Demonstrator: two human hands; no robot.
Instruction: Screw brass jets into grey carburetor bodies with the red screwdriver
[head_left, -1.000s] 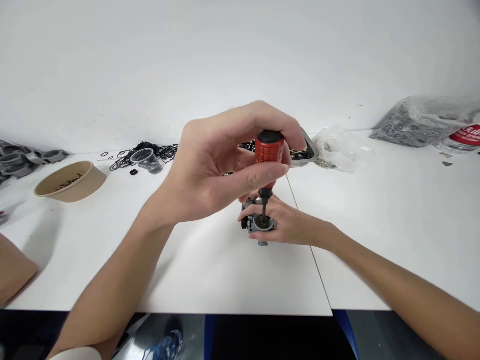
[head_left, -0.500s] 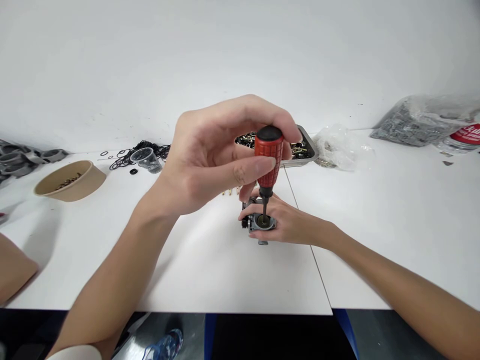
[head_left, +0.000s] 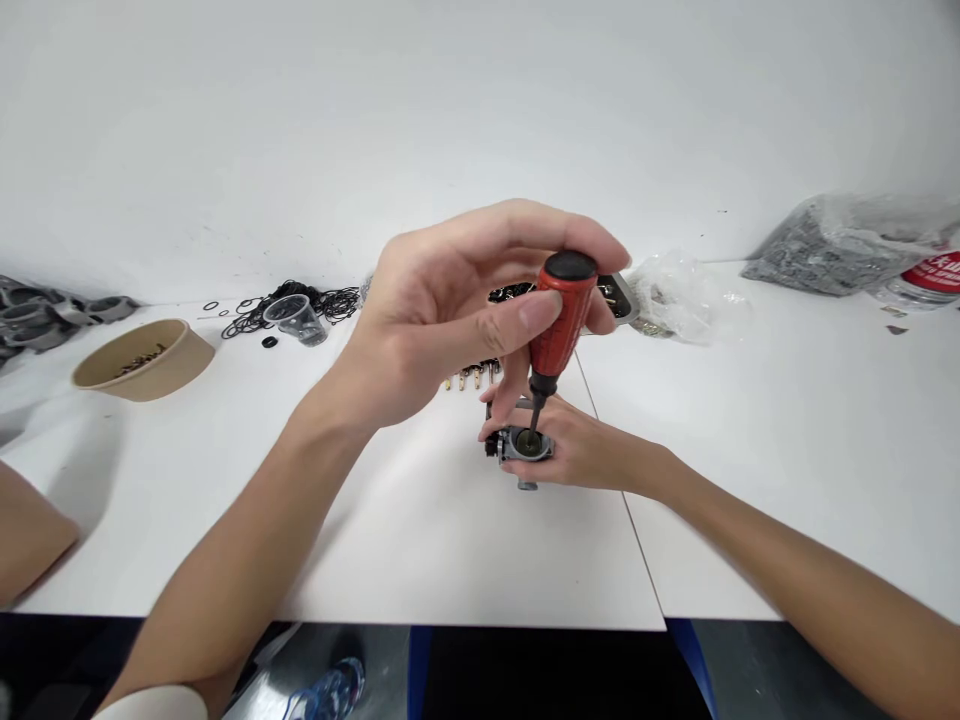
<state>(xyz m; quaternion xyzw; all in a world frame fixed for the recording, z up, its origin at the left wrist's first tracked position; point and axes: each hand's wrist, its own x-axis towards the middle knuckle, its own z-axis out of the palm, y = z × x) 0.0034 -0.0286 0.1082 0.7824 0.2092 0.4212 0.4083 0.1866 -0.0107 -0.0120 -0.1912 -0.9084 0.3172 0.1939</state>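
My left hand [head_left: 450, 330] grips a screwdriver [head_left: 562, 320] with a red handle and black cap, thumb on one side and fingers on the other. Its shaft slopes down and left, and the tip reaches into the round opening of a small grey metal carburetor [head_left: 532, 450]. Closed around that carburetor, my right hand [head_left: 574, 440] holds it on the white table. A black fitting sticks out on the carburetor's left side. Whether the tip sits in a screw is too small to tell. Just beyond lie several small brass parts [head_left: 463, 380] in a row.
A metal tray [head_left: 621, 300] of small parts stands behind my left hand. To the left are a brown paper bowl [head_left: 142, 360], a clear plastic cup [head_left: 296, 320] and black rubber rings [head_left: 337, 303]. Plastic bags [head_left: 832, 245] lie at the right. Another person's arm [head_left: 34, 535] shows at the left edge.
My left hand and the screwdriver's handle have shifted right, so the screwdriver leans more. Its tip stays in the opening, and my right hand and the carburetor have hardly moved.
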